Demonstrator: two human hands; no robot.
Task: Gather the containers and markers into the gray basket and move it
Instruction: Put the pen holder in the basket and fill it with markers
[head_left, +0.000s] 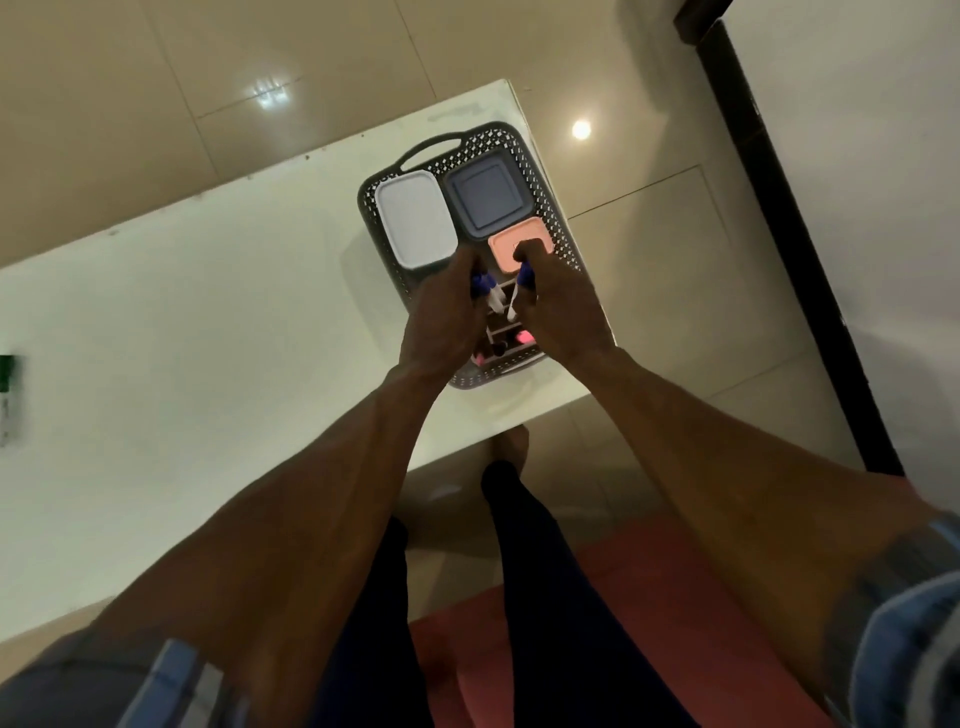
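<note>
Table: white top (208, 322), seen from above; its right edge and near right corner meet pale floor tiles (649, 171).
Gray basket: perforated gray basket (563, 239) sits on the table hard against the right edge, handle at its far end.
White container: white-lidded container (415, 221) lies in the basket's far left part.
Gray container: square gray-lidded container (485, 200) lies in the far right part, just beside the white one.
Pink container: small pink-lidded container (511, 247) lies just nearer than the gray one, by the basket's right wall.
Left hand: left hand (444, 317) is over the basket's middle, fingers curled round a marker with a blue cap (480, 283).
Right hand: right hand (553, 306) is beside it, fingers curled round a second marker (522, 278), also blue-capped; fingertips reach over the near edge of the pink lid.
Markers in basket: pink-ended markers (522, 339) lie in the basket's near part, between and below the two hands; their count cannot be told.
Far left edge: a green-topped object (8, 374) sits at the table's left edge, blurred.
Person: dark trousers (545, 571) and a red mat (675, 571) show below the table's near edge.
</note>
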